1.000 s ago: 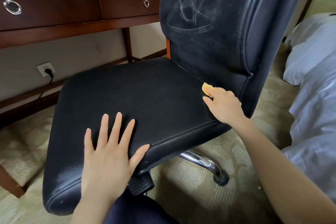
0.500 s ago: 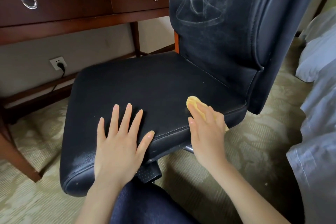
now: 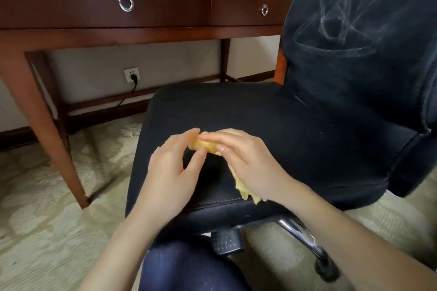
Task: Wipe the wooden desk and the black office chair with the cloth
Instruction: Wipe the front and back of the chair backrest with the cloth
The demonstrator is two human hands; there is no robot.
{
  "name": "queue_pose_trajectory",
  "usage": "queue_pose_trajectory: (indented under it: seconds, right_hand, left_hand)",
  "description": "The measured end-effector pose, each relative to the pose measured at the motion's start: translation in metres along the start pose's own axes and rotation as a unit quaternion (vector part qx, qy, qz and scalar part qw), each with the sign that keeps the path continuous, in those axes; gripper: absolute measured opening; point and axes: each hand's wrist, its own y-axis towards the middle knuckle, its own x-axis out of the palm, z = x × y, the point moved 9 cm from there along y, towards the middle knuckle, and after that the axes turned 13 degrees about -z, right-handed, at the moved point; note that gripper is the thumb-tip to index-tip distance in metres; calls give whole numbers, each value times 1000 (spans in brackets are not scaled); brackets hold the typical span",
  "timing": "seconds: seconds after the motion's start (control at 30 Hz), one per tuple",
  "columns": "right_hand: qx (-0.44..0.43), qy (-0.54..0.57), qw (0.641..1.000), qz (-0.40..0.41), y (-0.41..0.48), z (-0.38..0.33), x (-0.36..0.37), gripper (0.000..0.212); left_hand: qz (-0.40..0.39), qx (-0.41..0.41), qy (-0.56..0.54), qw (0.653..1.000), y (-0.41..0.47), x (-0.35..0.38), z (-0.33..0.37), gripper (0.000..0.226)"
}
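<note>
The black office chair [image 3: 295,130] stands in front of me, its seat below my hands and its backrest at the upper right streaked with pale wipe marks. Both hands hover over the seat's front. My right hand [image 3: 248,163] holds the yellow cloth [image 3: 205,145], which is bunched up and hangs down under the palm. My left hand [image 3: 172,170] pinches the cloth's left end with thumb and fingertips. The wooden desk [image 3: 106,12], dark red-brown with two ring-pull drawers, runs along the wall behind the chair.
A desk leg [image 3: 47,125] slants down to the carpet at left. A wall socket [image 3: 132,74] with a black plug sits under the desk. The chair's chrome base [image 3: 305,236] and a caster show at lower right. My knee in dark trousers is at the bottom.
My right hand swept the cloth from the seat's back corner to its front, then lifted off. My left hand left the seat and took hold of the cloth. The view shifted right.
</note>
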Motion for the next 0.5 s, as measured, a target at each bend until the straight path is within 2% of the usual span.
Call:
queue_pose_trajectory:
  seconds: [0.13, 0.23, 0.37, 0.5]
  right_hand:
    - [-71, 38, 996, -45, 66, -18, 3, 35]
    - [-98, 21, 990, -104, 143, -18, 37, 35]
    - [-127, -6, 982, -140, 222, -22, 81, 33]
    - [-165, 14, 972, -169, 282, -49, 117, 32]
  left_hand:
    - [36, -10, 14, 999, 27, -53, -23, 20]
    - [87, -53, -20, 995, 49, -95, -87, 8]
    - [121, -94, -66, 986, 62, -134, -161, 9]
    - [159, -116, -113, 974, 59, -184, -207, 8]
